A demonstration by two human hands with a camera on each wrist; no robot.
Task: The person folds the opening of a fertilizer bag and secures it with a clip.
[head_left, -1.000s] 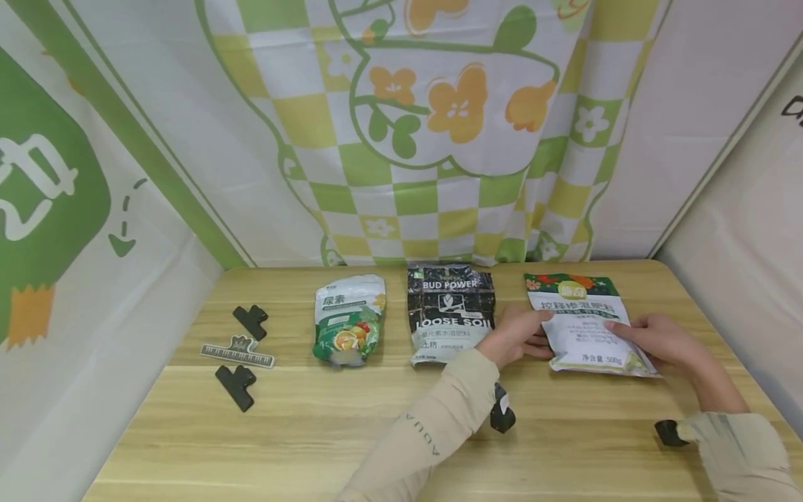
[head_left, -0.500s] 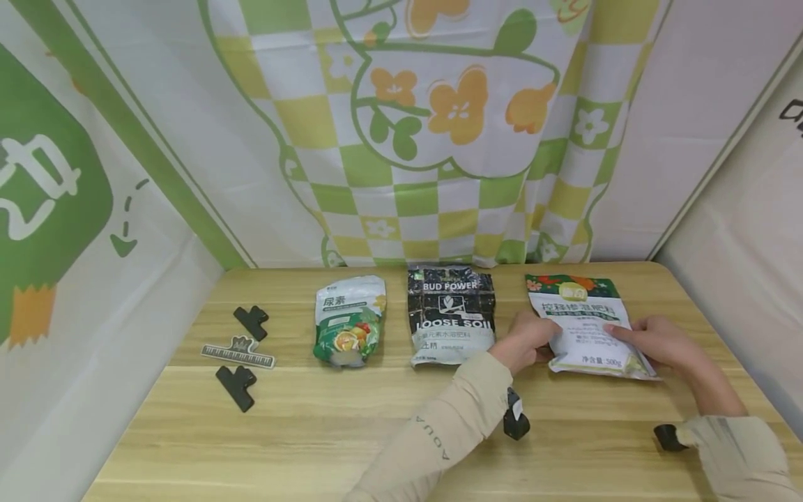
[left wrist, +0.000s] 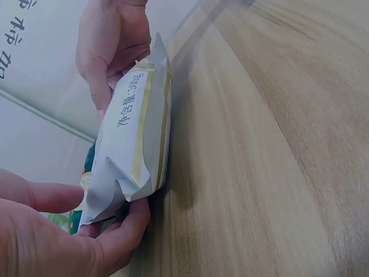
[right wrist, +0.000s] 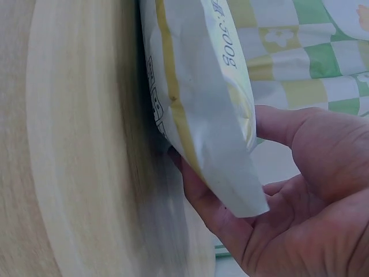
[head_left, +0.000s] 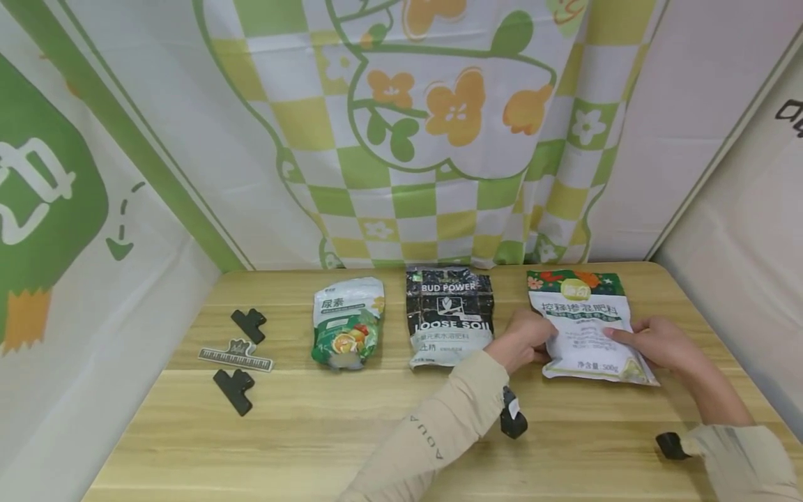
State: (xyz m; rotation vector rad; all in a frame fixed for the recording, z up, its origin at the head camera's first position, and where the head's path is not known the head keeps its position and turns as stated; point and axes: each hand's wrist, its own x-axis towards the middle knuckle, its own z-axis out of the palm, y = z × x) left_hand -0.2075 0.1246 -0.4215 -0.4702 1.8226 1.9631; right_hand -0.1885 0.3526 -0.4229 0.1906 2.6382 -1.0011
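Observation:
A white fertilizer bag [head_left: 590, 341] with a green, flowered top lies at the right of the table, print side up. My left hand [head_left: 525, 340] grips its left edge, thumb above and fingers underneath, as the left wrist view shows [left wrist: 69, 231]. At the opposite edge my right hand [head_left: 668, 345] holds the bag, thumb on its front; in the right wrist view the fingers [right wrist: 213, 216] reach beneath it. Its lower side looks tipped slightly off the wood there. Left of my left hand lies a black "Loose Soil" bag [head_left: 448, 314].
A green and white bag [head_left: 348, 324] lies farther left on the wooden table [head_left: 314, 432]. Two black clips [head_left: 249, 325] and a piano-key patterned clip [head_left: 235, 355] sit at the left. A patterned curtain [head_left: 439, 202] hangs behind the table's back edge.
My left hand has moved a little to the right and closed its thumb and fingers on the bag's left edge. The right hand keeps its hold, and the bag has shifted only slightly.

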